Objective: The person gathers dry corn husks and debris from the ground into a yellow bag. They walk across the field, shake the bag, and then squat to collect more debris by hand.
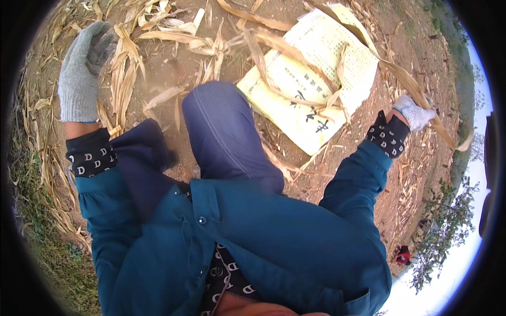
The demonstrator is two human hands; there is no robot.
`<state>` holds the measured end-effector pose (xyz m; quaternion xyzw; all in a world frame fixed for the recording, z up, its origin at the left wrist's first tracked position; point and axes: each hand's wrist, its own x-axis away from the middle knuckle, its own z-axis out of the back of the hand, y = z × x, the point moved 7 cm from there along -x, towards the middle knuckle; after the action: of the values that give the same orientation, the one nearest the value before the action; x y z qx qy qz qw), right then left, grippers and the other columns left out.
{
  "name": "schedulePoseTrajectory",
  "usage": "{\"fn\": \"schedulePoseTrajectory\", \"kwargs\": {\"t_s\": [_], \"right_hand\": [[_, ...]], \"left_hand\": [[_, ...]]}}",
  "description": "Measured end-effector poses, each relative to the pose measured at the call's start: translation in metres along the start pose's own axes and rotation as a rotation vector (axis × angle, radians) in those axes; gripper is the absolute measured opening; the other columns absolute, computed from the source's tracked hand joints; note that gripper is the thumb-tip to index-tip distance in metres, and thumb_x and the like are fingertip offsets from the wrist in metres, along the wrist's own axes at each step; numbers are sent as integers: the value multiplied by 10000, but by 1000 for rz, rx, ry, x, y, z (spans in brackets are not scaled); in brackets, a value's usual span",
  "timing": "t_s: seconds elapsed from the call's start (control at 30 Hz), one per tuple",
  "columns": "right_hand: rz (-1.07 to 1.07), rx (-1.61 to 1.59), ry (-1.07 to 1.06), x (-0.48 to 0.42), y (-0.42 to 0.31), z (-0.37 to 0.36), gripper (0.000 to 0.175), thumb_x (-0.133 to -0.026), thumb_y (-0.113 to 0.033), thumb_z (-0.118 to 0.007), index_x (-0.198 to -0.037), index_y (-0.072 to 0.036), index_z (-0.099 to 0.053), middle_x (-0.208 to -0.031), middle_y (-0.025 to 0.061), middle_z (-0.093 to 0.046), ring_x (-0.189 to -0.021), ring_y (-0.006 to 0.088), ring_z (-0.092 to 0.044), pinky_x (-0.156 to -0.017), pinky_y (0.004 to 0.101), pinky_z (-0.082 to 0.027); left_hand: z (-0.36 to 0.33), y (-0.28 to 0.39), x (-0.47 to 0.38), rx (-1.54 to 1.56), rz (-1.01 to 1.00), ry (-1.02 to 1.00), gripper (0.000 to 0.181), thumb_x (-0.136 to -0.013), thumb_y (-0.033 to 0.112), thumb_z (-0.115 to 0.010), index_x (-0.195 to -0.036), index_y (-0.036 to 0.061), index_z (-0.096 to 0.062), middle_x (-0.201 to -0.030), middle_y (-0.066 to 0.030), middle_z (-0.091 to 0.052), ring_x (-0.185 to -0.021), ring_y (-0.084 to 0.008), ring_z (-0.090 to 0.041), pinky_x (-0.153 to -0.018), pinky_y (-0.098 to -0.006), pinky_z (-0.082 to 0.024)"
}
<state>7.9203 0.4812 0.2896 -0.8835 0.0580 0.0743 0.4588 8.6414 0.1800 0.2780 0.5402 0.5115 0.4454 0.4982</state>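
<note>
My left hand (85, 71), in a grey knit glove, is at the upper left above dry corn leaves (124, 75). Its fingers are extended and slightly curled, and nothing shows in them. Out to the right, my right hand (415, 112), also gloved, is closed around a long dry corn leaf (403, 77). That leaf arches from the top of the view down past my hand. A pale yellow printed sack (272, 106) bearing writing lies flat on the soil between my hands. Several dry leaf strips (304, 59) cross its upper side.
Brown soil (162, 75) littered with husks and stalk pieces surrounds my bent knee (221, 130). Green weeds (59, 268) grow at lower left. A leafy shrub (446, 229) stands at right, near a distant red object (403, 256).
</note>
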Motion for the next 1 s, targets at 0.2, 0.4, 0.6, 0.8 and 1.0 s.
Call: {"fn": "schedulePoseTrajectory", "kwargs": {"t_s": [0.2, 0.4, 0.6, 0.8, 1.0], "right_hand": [[-809, 449, 126, 65, 126, 208, 400, -1043, -426, -509, -1200, -72, -609, -1145, 136, -690, -1089, 293, -642, -978, 496, -476], [-803, 1647, -371, 171, 121, 412, 349, -972, -353, -569, -1137, -88, -724, -1109, 215, -724, -1143, 334, -664, -961, 462, -511], [-711, 1959, -617, 287, 83, 451, 441, -868, -380, -698, -1212, -104, -718, -1179, 184, -727, -1127, 330, -683, -993, 400, -526], [-297, 1917, -1454, 333, 87, 351, 758, -857, -488, -734, -1479, -128, -491, -1367, 135, -631, -1378, 310, -495, -1142, 460, -372], [-699, 2236, -1655, 371, 113, 373, 624, -915, -379, -666, -1465, -154, -478, -1309, 156, -681, -1334, 321, -562, -1136, 470, -340]], "left_hand": [[16, -12, -4, -99, 38, -18, 438, -1104, 277, -446, -1412, -15, -553, -1394, -170, -616, -1282, -273, -608, -1102, -381, -484], [53, -25, -8, -187, 133, 65, 473, -1110, 291, -417, -1451, -25, -501, -1465, -170, -558, -1340, -285, -560, -1149, -406, -446], [64, -44, -13, -234, 192, 58, 475, -1102, 321, -462, -1410, -33, -539, -1402, -167, -602, -1278, -279, -603, -1103, -392, -489], [56, -46, 7, -254, 252, 64, 463, -1090, 322, -498, -1389, -26, -561, -1372, -148, -623, -1222, -254, -632, -1069, -380, -510], [57, -42, 30, -292, 244, 82, 399, -1072, 315, -543, -1335, 25, -623, -1308, -102, -668, -1166, -212, -667, -988, -349, -545]]}}
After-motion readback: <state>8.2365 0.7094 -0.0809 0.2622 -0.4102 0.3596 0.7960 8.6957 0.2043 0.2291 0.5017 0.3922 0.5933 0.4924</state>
